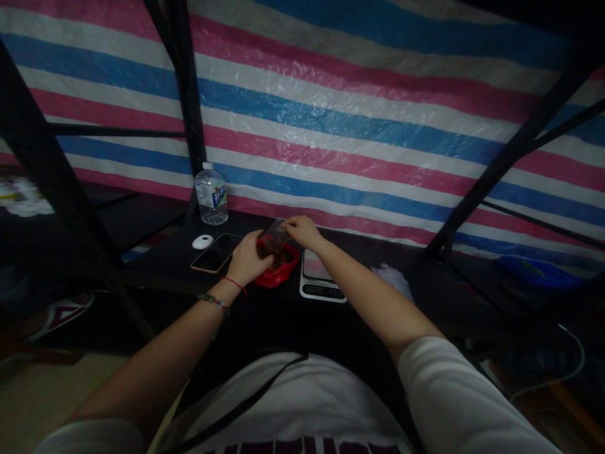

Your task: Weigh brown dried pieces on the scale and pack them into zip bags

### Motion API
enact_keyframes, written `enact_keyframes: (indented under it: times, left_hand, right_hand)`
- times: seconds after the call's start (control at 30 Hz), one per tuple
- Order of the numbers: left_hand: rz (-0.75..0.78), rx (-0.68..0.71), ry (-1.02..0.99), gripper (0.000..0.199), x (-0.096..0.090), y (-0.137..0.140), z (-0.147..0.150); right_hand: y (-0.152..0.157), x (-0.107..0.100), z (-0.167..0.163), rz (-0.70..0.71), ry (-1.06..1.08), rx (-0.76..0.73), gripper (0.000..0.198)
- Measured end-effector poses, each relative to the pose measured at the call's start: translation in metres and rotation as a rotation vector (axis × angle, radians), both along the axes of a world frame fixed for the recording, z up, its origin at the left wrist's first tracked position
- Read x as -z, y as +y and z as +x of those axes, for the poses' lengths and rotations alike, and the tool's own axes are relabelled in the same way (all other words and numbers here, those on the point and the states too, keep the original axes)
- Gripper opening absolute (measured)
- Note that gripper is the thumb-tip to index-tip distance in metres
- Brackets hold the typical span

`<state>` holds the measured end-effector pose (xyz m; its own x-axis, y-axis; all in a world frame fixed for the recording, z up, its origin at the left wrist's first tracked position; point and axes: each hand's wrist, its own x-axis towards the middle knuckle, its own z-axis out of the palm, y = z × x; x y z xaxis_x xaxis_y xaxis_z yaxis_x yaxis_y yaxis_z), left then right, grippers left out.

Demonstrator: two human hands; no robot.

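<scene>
While the right hand (302, 231) pinches the top edge of a small clear bag (275, 236) at mid-frame, the left hand (249, 258) curls closed around its lower part, just above a red bag (278, 272) of dark bits. A kitchen scale (319, 277) sits just right; a phone (216, 252), white mouse (203, 241) and water bottle (210, 195) lie left.

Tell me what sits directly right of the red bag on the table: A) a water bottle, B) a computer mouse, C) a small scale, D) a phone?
C: the small scale lies just right of the red bag, while the water bottle, phone and mouse all sit to its left.
</scene>
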<state>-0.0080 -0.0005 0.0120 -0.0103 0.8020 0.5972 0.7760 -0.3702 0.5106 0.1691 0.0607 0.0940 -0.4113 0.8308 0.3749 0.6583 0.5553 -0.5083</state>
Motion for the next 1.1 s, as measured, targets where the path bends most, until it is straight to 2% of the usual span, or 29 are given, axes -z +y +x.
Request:
enact_keyframes:
  times: [0.13, 0.27, 0.43, 0.57, 0.73, 0.83, 0.93, 1.0, 1.1]
  left_hand:
    - [-0.029, -0.056, 0.114, 0.089, 0.0, -0.009, 0.011]
    - [-0.096, -0.135, 0.152, 0.091, 0.0, -0.011, 0.011]
    - [-0.175, -0.154, 0.235, 0.074, -0.001, -0.013, 0.006]
    - [-0.167, -0.091, 0.279, 0.052, -0.003, -0.014, 0.006]
    - [-0.151, -0.044, 0.336, 0.049, 0.001, -0.01, 0.007]
    - [-0.126, -0.021, 0.354, 0.051, 0.003, -0.009, 0.007]
    - [-0.137, -0.027, 0.375, 0.052, 0.004, -0.008, 0.006]
    - [-0.158, -0.041, 0.383, 0.053, 0.005, -0.007, 0.005]
    - [-0.176, -0.049, 0.406, 0.054, 0.005, -0.005, 0.004]
  right_hand:
    - [-0.008, -0.005, -0.013, 0.155, -0.078, 0.0, 0.028]
    - [-0.013, -0.007, -0.018, 0.175, -0.17, -0.027, 0.027]
    - [-0.012, -0.008, -0.016, 0.189, -0.136, 0.054, 0.028]
    - [-0.008, -0.009, -0.006, 0.174, -0.051, 0.081, 0.029]
    - [0.001, -0.005, 0.018, 0.028, 0.108, 0.151, 0.027]
    - [0.005, 0.0, 0.04, -0.109, 0.262, 0.158, 0.027]
    - [0.004, 0.002, 0.079, -0.14, 0.365, 0.263, 0.023]
    - [-0.001, 0.002, 0.118, -0.076, 0.305, 0.359, 0.019]
    - [-0.018, 0.001, 0.191, 0.038, 0.065, 0.498, 0.015]
